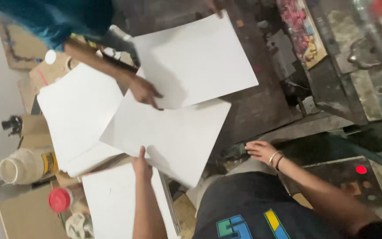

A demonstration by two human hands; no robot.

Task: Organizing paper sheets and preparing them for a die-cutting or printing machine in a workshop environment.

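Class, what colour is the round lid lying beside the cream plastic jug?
Red: the lid, clearest in the head view.

White jug, red lid

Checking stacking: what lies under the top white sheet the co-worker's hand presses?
Under the top sheet, a second white sheet overlaps below the co-worker's hand; the dark table beneath is partly hidden.

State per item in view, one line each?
Middle sheet: lifted, edge pinched by left hand.
Top sheet: flat on the press bed, co-worker's hand on it.
Right hand: empty, resting on the ledge.
White jar: on its side, open.
Red cap: off.
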